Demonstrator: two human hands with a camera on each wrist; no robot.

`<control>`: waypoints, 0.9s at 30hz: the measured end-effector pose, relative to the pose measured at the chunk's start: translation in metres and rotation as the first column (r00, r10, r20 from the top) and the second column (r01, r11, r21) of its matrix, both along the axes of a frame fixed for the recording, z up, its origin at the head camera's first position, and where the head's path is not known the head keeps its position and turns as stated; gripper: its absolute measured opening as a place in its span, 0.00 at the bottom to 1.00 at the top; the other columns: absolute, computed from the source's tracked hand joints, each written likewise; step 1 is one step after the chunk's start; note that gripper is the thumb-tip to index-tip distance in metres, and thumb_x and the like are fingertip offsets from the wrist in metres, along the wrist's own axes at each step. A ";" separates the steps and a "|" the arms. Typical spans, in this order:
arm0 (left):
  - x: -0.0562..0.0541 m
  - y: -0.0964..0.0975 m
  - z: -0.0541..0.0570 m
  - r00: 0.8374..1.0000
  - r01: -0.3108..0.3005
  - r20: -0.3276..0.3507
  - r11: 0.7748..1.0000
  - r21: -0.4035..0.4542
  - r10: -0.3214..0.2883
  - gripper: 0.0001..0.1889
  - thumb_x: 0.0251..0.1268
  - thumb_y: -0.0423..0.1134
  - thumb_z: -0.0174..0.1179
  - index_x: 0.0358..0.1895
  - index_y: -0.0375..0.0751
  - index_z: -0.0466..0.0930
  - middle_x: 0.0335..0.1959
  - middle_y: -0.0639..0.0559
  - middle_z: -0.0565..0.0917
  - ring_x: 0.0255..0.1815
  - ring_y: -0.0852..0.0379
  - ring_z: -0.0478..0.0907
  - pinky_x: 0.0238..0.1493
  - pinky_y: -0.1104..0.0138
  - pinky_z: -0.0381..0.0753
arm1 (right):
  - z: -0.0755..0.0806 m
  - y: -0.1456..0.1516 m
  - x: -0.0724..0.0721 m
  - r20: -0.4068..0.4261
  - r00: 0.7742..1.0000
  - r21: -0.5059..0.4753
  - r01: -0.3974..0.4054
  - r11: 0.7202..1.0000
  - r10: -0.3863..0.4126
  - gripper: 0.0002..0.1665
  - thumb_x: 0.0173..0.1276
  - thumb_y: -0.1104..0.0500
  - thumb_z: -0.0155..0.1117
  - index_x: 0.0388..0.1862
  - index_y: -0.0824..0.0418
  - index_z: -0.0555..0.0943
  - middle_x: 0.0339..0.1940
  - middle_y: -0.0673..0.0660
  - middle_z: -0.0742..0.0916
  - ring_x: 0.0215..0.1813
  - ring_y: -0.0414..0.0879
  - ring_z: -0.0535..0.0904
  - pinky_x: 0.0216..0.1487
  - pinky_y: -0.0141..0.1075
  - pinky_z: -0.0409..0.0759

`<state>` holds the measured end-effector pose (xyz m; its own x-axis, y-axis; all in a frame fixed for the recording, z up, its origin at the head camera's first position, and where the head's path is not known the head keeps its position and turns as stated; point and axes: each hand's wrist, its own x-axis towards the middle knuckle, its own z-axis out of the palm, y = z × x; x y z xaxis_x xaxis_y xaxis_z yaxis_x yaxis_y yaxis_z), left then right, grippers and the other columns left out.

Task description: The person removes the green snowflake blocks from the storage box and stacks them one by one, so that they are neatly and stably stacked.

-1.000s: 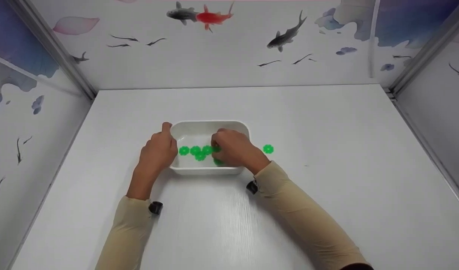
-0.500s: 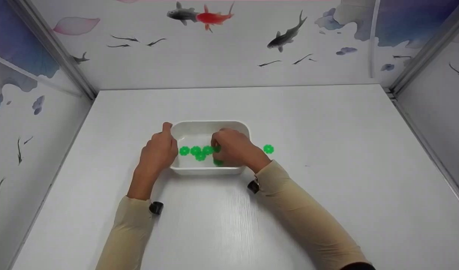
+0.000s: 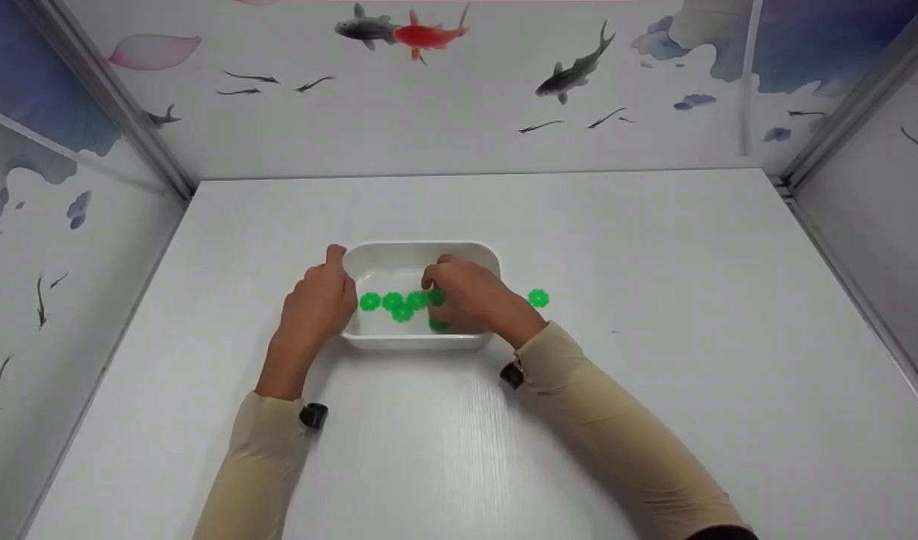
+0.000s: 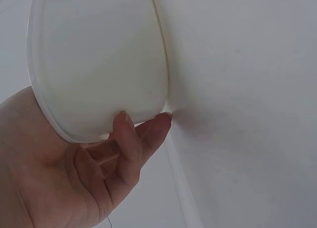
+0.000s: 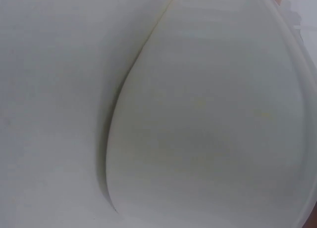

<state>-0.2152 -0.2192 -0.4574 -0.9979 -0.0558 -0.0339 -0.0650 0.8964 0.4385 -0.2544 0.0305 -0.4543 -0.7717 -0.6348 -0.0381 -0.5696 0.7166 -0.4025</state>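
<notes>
A white rectangular plastic tray [image 3: 414,342] with rounded corners stands on the table. My left hand [image 3: 316,301] holds its left end; in the left wrist view the bent fingers [image 4: 128,148] touch the end wall. Reaching over the near right side, my right hand [image 3: 470,296] is inside the tray with its fingers curled. It seems to pinch a green flower-shaped piece [image 3: 436,298] between thumb and forefinger; the fingertips are partly hidden. Another green piece [image 3: 438,325] shows below that hand. Several more flower-shaped pieces [image 3: 403,312] lie to its left, some touching. The right wrist view shows only the tray's outer wall [image 5: 208,114].
One loose green flower-shaped piece [image 3: 538,298] lies on the white table [image 3: 654,247], right of the tray. White panels [image 3: 459,127] printed with fish and blue shapes enclose the table at the back and both sides.
Both hands stay almost where they were, the left at the tray's end and the right inside it. The right wrist shifts very slightly rightward. The green pieces keep their arrangement.
</notes>
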 end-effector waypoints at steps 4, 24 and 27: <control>-0.001 0.000 -0.003 1.000 0.008 -0.024 1.000 -0.010 -0.008 0.26 0.86 0.39 0.43 0.80 0.36 0.61 0.67 0.29 0.83 0.54 0.35 0.90 0.48 0.41 0.90 | 0.003 0.001 0.001 0.002 1.000 -0.020 -0.002 1.000 0.002 0.23 0.69 0.59 0.72 0.63 0.60 0.87 0.55 0.57 0.87 0.51 0.50 0.83 0.57 0.45 0.85; -0.001 -0.001 -0.001 1.000 0.004 0.004 1.000 -0.011 -0.004 0.26 0.87 0.40 0.42 0.81 0.37 0.60 0.68 0.30 0.83 0.57 0.36 0.89 0.53 0.40 0.89 | 0.018 0.019 0.013 -0.076 0.996 -0.170 -0.060 0.984 0.048 0.16 0.71 0.58 0.76 0.56 0.60 0.91 0.51 0.56 0.86 0.48 0.48 0.84 0.52 0.42 0.87; 0.000 -0.001 0.000 1.000 0.007 0.003 1.000 -0.009 -0.007 0.26 0.87 0.40 0.42 0.81 0.37 0.60 0.68 0.30 0.83 0.56 0.36 0.89 0.52 0.40 0.89 | 0.019 0.024 0.017 -0.091 0.994 -0.198 -0.073 0.977 0.056 0.16 0.72 0.59 0.75 0.56 0.60 0.91 0.51 0.56 0.87 0.48 0.48 0.86 0.53 0.41 0.88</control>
<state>-0.2155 -0.2199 -0.4575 -0.9982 -0.0490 -0.0360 -0.0597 0.9008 0.4301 -0.2377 0.0540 -0.4353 -0.7236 -0.6717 0.1589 -0.6504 0.5865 -0.4826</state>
